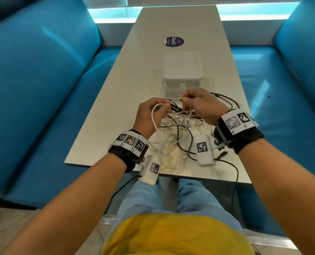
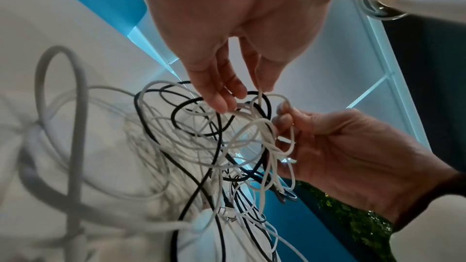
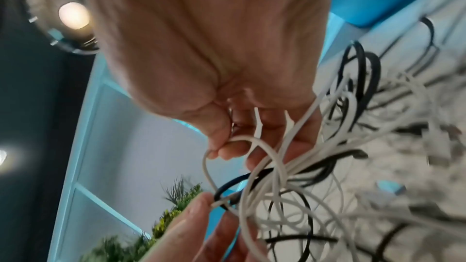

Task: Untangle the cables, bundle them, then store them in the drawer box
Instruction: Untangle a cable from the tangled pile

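A tangle of white and black cables [image 1: 178, 126] lies on the near part of the white table [image 1: 134, 89]. My left hand [image 1: 163, 107] holds a lifted white cable loop [image 1: 154, 118] above the pile. In the left wrist view its fingertips [image 2: 224, 105] pinch a white strand. My right hand [image 1: 185, 103] pinches white strands just right of it, and the right wrist view shows its fingers [image 3: 227, 148] curled round white loops [image 3: 262, 166], with black cables [image 3: 360, 71] hanging beside. The white drawer box [image 1: 182, 70] stands just behind the hands, its front partly hidden by them.
A round purple sticker [image 1: 174, 41] lies farther back on the table. Blue sofa benches flank it on the left [image 1: 42, 89] and right [image 1: 291, 107]. One black cable [image 1: 236, 173] hangs over the table's front edge, beside my knees.
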`<state>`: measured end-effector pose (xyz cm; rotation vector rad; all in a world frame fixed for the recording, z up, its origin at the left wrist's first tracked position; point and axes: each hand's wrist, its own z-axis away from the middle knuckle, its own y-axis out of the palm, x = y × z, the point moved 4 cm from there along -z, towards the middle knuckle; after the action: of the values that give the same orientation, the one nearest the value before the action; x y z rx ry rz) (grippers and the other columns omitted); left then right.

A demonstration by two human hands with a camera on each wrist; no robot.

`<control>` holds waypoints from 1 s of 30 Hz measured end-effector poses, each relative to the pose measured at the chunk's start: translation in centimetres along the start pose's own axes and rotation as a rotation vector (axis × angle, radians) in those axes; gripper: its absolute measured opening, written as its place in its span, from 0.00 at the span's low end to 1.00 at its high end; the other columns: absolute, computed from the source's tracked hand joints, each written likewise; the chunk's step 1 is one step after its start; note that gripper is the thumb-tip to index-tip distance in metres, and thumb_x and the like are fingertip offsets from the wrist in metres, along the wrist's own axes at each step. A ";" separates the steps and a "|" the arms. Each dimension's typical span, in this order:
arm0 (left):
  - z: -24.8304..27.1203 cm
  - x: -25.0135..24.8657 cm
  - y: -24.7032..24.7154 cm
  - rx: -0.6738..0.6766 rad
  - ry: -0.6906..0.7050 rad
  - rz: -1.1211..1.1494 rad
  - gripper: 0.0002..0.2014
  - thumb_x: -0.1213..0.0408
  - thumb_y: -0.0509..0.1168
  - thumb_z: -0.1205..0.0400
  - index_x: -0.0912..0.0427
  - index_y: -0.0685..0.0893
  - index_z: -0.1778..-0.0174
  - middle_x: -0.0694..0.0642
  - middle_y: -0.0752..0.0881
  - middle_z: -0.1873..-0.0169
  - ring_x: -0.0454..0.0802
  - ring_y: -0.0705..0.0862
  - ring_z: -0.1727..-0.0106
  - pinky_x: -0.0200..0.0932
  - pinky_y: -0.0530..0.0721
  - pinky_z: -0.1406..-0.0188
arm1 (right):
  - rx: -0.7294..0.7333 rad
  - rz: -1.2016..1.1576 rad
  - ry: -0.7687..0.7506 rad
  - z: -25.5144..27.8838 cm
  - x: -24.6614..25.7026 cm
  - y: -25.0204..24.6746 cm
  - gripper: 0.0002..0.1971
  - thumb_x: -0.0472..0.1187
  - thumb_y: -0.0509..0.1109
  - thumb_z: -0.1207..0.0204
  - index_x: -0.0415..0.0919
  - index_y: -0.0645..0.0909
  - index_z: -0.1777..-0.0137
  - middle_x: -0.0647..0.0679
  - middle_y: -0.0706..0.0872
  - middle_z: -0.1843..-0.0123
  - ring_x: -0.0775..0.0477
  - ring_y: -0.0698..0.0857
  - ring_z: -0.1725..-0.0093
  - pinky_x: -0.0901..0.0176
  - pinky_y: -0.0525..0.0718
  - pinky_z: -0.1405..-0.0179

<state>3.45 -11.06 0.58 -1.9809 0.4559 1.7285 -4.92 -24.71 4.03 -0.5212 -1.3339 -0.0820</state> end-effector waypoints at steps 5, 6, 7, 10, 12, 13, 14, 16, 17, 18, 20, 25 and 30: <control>0.3 -0.3 0.2 0.019 0.043 -0.031 0.11 0.78 0.71 0.26 0.56 0.86 0.59 0.53 0.87 0.66 0.45 0.85 0.65 0.39 0.84 0.61 | 0.050 0.011 -0.010 0.1 0.3 -0.1 0.10 0.31 0.57 0.15 0.42 0.76 0.55 0.47 0.81 0.66 0.49 0.79 0.65 0.54 0.77 0.62; 0.2 -0.1 0.2 0.025 0.042 -0.033 0.12 0.79 0.73 0.28 0.55 0.85 0.59 0.54 0.87 0.66 0.46 0.86 0.65 0.40 0.85 0.60 | 0.064 0.086 -0.026 0.1 0.5 -0.2 0.08 0.33 0.58 0.15 0.42 0.76 0.53 0.47 0.82 0.66 0.48 0.80 0.64 0.53 0.78 0.62; 0.2 0.0 0.2 0.024 0.035 -0.033 0.13 0.78 0.74 0.30 0.54 0.85 0.60 0.56 0.88 0.67 0.48 0.87 0.64 0.43 0.86 0.58 | 0.076 0.149 -0.037 0.0 0.7 -0.3 0.07 0.33 0.58 0.15 0.42 0.76 0.52 0.47 0.83 0.65 0.48 0.80 0.64 0.54 0.78 0.63; 0.0 0.1 0.6 -0.031 0.035 -0.076 0.13 0.70 0.76 0.34 0.48 0.85 0.63 0.54 0.89 0.68 0.50 0.89 0.64 0.50 0.89 0.55 | 0.084 0.207 -0.047 0.1 1.2 -0.2 0.07 0.33 0.58 0.16 0.42 0.76 0.52 0.46 0.82 0.65 0.51 0.77 0.69 0.60 0.75 0.69; -0.2 0.0 0.9 -0.053 0.055 -0.123 0.13 0.70 0.76 0.34 0.46 0.84 0.63 0.52 0.89 0.70 0.49 0.89 0.65 0.51 0.89 0.56 | 0.072 0.204 -0.058 0.2 1.3 -0.3 0.07 0.33 0.58 0.16 0.42 0.76 0.52 0.44 0.82 0.65 0.50 0.77 0.69 0.60 0.74 0.69; -0.3 -0.2 1.0 -0.049 0.061 -0.137 0.14 0.71 0.75 0.33 0.46 0.83 0.63 0.51 0.88 0.70 0.49 0.89 0.65 0.51 0.89 0.56 | 0.061 0.200 -0.072 0.3 1.2 -0.3 0.06 0.34 0.59 0.16 0.42 0.76 0.52 0.44 0.82 0.65 0.49 0.77 0.68 0.58 0.75 0.67; -0.5 -0.3 1.0 -0.039 0.063 -0.141 0.14 0.71 0.74 0.33 0.46 0.82 0.62 0.53 0.88 0.70 0.50 0.88 0.65 0.53 0.89 0.57 | 0.053 0.214 -0.085 0.4 1.1 -0.3 0.03 0.37 0.62 0.17 0.42 0.77 0.52 0.44 0.82 0.64 0.48 0.78 0.67 0.56 0.76 0.65; -0.7 -0.5 1.0 -0.022 0.061 -0.130 0.14 0.72 0.72 0.30 0.47 0.81 0.60 0.55 0.87 0.69 0.53 0.87 0.67 0.54 0.88 0.60 | 0.057 0.351 -0.103 0.5 0.7 -0.4 0.04 0.42 0.70 0.21 0.44 0.78 0.52 0.49 0.81 0.66 0.52 0.77 0.68 0.60 0.75 0.67; -0.8 -0.8 1.0 -0.018 0.056 -0.132 0.14 0.73 0.70 0.29 0.47 0.79 0.59 0.55 0.87 0.69 0.52 0.85 0.69 0.52 0.87 0.64 | 0.070 0.460 -0.103 0.6 0.3 -0.3 0.06 0.44 0.72 0.23 0.44 0.79 0.52 0.51 0.78 0.67 0.54 0.76 0.70 0.62 0.73 0.68; -0.9 -1.1 0.9 -0.012 0.053 -0.146 0.14 0.74 0.69 0.27 0.47 0.78 0.58 0.56 0.85 0.69 0.50 0.83 0.70 0.48 0.84 0.67 | 0.072 0.563 -0.094 0.7 0.0 -0.3 0.06 0.44 0.73 0.24 0.45 0.80 0.53 0.53 0.76 0.69 0.56 0.74 0.71 0.62 0.69 0.70; -1.2 -1.9 0.6 0.021 0.091 -0.234 0.15 0.75 0.66 0.24 0.48 0.75 0.55 0.55 0.82 0.68 0.47 0.80 0.70 0.39 0.80 0.69 | 0.064 0.668 -0.075 0.9 -0.2 -0.5 0.05 0.43 0.75 0.25 0.46 0.80 0.57 0.54 0.74 0.70 0.56 0.73 0.70 0.62 0.67 0.71; -1.3 -3.6 -0.1 0.149 0.351 -0.692 0.15 0.78 0.55 0.24 0.55 0.75 0.48 0.52 0.74 0.62 0.46 0.72 0.65 0.38 0.70 0.67 | 0.081 0.823 -0.049 0.2 0.5 -1.0 0.07 0.37 0.74 0.28 0.51 0.83 0.60 0.50 0.85 0.62 0.50 0.83 0.64 0.60 0.74 0.65; -2.2 -2.0 -0.9 -0.100 -0.042 -0.274 0.07 0.73 0.64 0.22 0.56 0.79 0.52 0.51 0.80 0.68 0.48 0.81 0.68 0.44 0.83 0.65 | 0.079 0.581 -0.121 0.1 1.7 -1.0 0.04 0.42 0.73 0.23 0.46 0.87 0.59 0.53 0.81 0.71 0.58 0.77 0.73 0.64 0.74 0.70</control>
<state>5.46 -11.60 2.87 -1.9656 0.0794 1.6425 -4.95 -25.19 5.97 -0.8367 -1.2505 0.4846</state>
